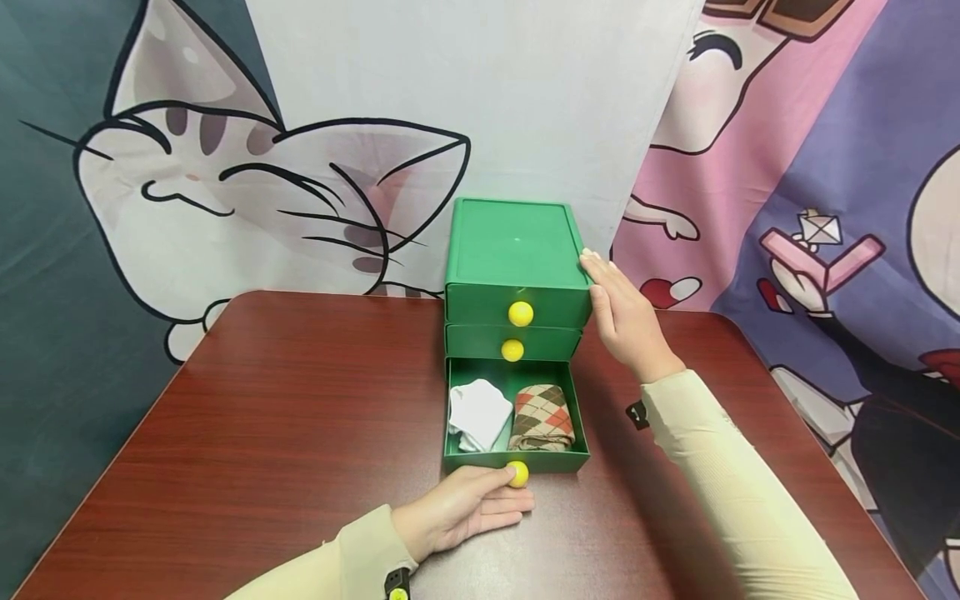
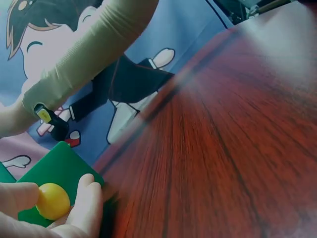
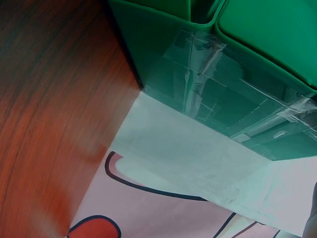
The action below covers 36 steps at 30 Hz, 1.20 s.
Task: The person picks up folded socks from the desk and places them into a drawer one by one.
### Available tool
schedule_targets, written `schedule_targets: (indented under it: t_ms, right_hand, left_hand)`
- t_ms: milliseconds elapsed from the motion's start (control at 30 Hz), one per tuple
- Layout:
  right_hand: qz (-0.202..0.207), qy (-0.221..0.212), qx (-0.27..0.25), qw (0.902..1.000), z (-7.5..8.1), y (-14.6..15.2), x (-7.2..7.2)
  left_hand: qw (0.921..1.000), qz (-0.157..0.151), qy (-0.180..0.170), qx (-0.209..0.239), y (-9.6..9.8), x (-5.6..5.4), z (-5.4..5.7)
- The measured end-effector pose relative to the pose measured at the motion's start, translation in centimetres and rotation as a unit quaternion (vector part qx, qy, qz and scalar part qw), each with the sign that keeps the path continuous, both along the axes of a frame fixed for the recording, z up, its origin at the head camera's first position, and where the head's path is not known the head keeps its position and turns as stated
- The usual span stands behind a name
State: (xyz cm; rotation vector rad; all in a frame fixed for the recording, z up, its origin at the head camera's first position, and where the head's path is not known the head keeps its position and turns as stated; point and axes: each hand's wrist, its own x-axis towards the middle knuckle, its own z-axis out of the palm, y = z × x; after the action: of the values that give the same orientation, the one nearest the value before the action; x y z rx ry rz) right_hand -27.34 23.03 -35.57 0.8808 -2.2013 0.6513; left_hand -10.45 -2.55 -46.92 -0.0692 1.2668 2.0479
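Observation:
A small green drawer unit (image 1: 517, 242) has three drawers with round yellow knobs. Its bottom drawer (image 1: 517, 461) is pulled out. In that drawer a folded white cloth (image 1: 480, 415) lies on the left, and a folded argyle-patterned cloth (image 1: 542, 417) on the right. My left hand (image 1: 468, 507) pinches the bottom drawer's yellow knob (image 2: 53, 201), the thumb on one side and fingers on the other. With its fingers straight, my right hand (image 1: 628, 317) rests against the unit's upper right edge. The right wrist view shows clear tape (image 3: 198, 69) on the unit's side.
The unit stands on a reddish-brown wooden table (image 1: 300, 417), near its back edge. Behind it hangs a cloth backdrop (image 1: 360, 67) with cartoon figures. The middle drawer (image 1: 480, 340) and top drawer (image 1: 480, 305) are closed.

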Motion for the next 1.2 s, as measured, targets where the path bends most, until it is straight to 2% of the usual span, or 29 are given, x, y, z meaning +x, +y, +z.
schedule_targets:
  t_ms: [233, 600, 967, 1200]
  right_hand:
    - [-0.003, 0.002, 0.0, 1.0, 0.0, 0.1, 0.0]
    - [-0.005, 0.009, 0.005, 0.9999, -0.1, 0.2, -0.1]
    - [-0.009, 0.005, 0.007, 0.9999, 0.0, 0.0, 0.1]
    - [-0.013, 0.001, 0.012, 0.9998, 0.1, -0.2, 0.2]
  left_hand:
    - [1.0, 0.003, 0.008, 0.001, -0.2, -0.5, 0.1]
    - [0.9998, 0.001, 0.013, 0.014, -1.1, -3.1, -0.2]
    - [0.9994, 0.027, 0.022, -0.001, -0.8, -5.9, 0.0]
    - [0.9985, 0.039, 0.037, 0.001, -0.5, -7.0, -0.1]
